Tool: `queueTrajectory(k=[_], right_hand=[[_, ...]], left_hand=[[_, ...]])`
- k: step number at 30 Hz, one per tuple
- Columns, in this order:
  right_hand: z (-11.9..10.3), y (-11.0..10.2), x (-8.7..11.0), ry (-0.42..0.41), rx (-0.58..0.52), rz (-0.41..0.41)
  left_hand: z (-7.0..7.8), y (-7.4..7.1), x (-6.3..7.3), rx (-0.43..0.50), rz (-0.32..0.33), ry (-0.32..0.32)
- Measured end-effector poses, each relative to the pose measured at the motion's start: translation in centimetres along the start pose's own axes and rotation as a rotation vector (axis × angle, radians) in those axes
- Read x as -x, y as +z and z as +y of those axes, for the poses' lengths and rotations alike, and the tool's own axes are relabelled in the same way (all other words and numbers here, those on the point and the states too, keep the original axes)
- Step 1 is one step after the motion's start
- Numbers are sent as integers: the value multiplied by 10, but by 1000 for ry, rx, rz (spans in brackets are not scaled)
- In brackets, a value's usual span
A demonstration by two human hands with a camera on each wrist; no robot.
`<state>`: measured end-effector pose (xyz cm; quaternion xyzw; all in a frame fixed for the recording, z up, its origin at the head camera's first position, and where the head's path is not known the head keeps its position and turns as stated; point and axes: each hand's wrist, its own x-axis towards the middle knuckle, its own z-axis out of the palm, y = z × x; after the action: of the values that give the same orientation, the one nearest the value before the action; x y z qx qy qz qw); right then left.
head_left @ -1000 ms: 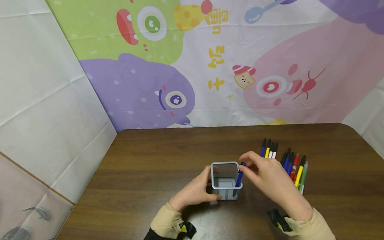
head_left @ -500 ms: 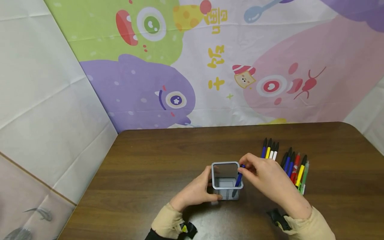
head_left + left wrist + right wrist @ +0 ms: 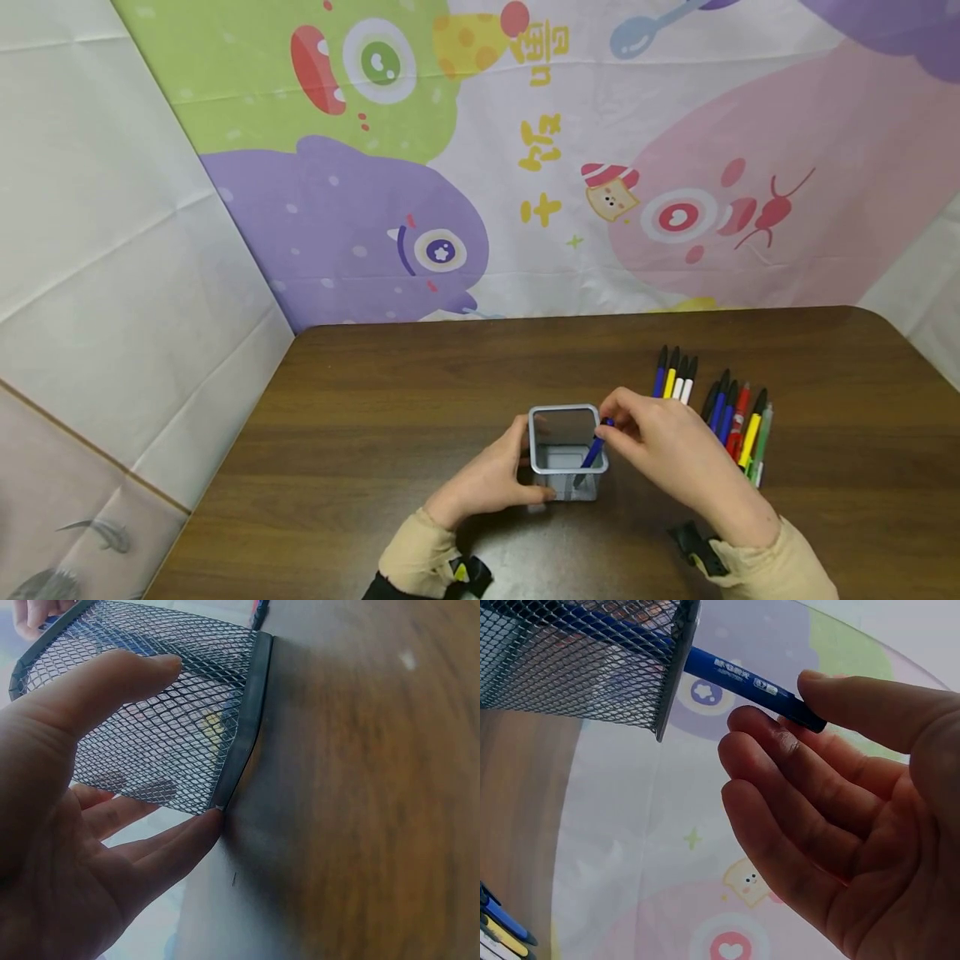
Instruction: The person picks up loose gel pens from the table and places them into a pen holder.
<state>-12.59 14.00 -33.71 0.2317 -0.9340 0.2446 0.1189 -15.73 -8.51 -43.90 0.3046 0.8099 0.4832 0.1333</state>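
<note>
Note blue pen (image 3: 593, 452) tilted, partway inside mesh holder (image 3: 551, 470), upper end pinched between thumb and finger of right hand (image 3: 667, 442). Judge insertion incomplete, release outstanding. See no other pen inside. Find left hand (image 3: 487, 475) clamped round holder's side. Log as remaining: farther pens (image 3: 670, 379) and nearer pens (image 3: 738, 414) on table (image 3: 375, 400).

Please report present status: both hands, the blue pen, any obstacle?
Left hand grips mesh pen holder. Right hand pinches blue pen by upper end. Pen tilted, lower end inside holder. Loose pens lie apart, no obstruction seen.
</note>
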Motion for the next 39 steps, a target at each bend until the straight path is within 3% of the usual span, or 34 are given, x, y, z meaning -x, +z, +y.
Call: queueTrajectory(k=[16,27,34,39], right_hand=[[10,11,11,71,3,-85],[8,19,14,78,17,10],[9,33,20,15,4,154],[11,40,24,-37,-20,220]], left_hand=[[-1,0,0,5,-2,6],[-1,-1,0,2,14,14],[0,-2,0,3,5,-14],[-4,-1,0,-1,7,6]])
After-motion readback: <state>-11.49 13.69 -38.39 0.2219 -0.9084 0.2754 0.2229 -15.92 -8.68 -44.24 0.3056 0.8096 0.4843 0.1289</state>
